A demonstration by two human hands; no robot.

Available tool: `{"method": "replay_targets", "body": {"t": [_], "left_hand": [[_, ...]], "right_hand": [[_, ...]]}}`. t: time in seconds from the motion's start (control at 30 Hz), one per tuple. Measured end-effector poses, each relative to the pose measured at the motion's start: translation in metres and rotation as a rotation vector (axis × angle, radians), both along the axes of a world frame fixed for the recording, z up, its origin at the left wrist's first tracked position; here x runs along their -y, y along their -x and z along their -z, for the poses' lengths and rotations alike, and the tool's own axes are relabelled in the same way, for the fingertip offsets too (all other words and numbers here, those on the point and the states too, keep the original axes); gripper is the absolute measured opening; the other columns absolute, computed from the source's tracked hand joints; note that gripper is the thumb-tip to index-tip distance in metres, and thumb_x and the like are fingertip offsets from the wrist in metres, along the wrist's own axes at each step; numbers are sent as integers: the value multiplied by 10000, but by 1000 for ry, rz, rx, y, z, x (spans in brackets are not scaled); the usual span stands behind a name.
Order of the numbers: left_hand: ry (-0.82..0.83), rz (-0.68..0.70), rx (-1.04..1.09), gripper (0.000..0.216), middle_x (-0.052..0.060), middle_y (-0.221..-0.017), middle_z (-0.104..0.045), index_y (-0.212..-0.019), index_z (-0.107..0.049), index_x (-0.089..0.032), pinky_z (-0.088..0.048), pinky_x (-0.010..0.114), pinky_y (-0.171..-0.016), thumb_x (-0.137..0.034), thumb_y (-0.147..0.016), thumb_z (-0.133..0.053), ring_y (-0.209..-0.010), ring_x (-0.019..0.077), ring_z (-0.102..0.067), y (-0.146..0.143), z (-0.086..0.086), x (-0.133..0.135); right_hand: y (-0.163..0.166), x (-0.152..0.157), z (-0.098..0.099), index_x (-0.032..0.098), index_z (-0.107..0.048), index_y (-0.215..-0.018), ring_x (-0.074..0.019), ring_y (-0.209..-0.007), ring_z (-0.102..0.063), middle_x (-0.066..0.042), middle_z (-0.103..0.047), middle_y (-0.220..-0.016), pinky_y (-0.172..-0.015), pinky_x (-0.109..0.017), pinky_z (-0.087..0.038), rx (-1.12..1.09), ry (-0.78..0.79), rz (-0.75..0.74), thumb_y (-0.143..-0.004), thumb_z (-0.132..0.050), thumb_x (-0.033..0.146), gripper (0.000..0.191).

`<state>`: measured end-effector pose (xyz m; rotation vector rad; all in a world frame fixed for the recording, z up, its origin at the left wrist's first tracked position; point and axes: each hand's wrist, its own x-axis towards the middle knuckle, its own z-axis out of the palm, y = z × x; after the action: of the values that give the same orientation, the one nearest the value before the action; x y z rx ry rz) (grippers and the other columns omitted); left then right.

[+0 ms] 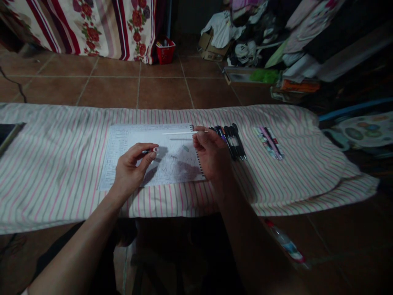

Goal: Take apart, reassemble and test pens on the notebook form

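My left hand pinches a short dark pen with a pale end, just over a spiral-bound notebook with a printed, form-like page. My right hand rests at the notebook's right spiral edge, its fingers holding a thin white rod that lies across the top of the page. Just right of that hand, a row of several black pens lies on the pink-and-green striped cloth. A second bundle of pens sits farther right.
A dark tablet or folder lies at the cloth's left end. Beyond the cloth are brown floor tiles, a red basket and piled clothes and boxes. A plastic bottle lies on the floor at lower right.
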<state>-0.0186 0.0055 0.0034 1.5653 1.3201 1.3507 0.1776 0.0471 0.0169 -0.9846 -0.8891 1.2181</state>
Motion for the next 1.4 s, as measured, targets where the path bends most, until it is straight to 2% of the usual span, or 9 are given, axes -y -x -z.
{"method": "replay_targets", "body": {"t": [0.13, 0.27, 0.5, 1.07, 1.4], "left_hand": [[-50, -38, -108, 169, 28, -939, -686, -953, -687, -221, -528, 272, -756, -318, -833, -619, -828, 149, -644, -3, 3, -2], [-120, -42, -227, 151, 21, -903, -691, -955, -684, -217, -510, 257, -730, -277, -851, -592, -815, 139, -629, -7, 2, -3], [-132, -51, -264, 151, 26, -895, -695, -953, -685, -223, -496, 268, -724, -253, -855, -575, -809, 149, -627, -11, 1, -5], [-168, -23, -323, 179, 34, -912, -693, -989, -681, -216, -494, 267, -716, -258, -872, -553, -827, 151, -628, -9, 5, -7], [-210, -9, -417, 205, 42, -920, -716, -1008, -685, -219, -495, 257, -668, -270, -881, -531, -761, 145, -638, -12, 2, -4]], "right_hand": [[-3, 4, -5, 228, -674, -762, -86, -665, -551, 17, -634, -754, -608, -230, -441, 63, -63, 43, -699, -683, 383, 168], [-5, 12, -7, 234, -688, -809, -93, -648, -564, 30, -632, -680, -615, -235, -447, 215, -131, 32, -747, -652, 370, 154], [-6, 19, -13, 240, -679, -830, -124, -677, -610, 18, -658, -693, -640, -262, -476, 413, -172, 83, -785, -602, 369, 157], [-5, 21, -13, 240, -679, -829, -125, -674, -613, 15, -668, -723, -614, -253, -467, 438, -164, 80, -781, -616, 358, 142], [-1, 26, -15, 245, -689, -862, -128, -741, -634, 10, -697, -823, -670, -267, -498, 514, -153, -54, -801, -607, 305, 119]]}}
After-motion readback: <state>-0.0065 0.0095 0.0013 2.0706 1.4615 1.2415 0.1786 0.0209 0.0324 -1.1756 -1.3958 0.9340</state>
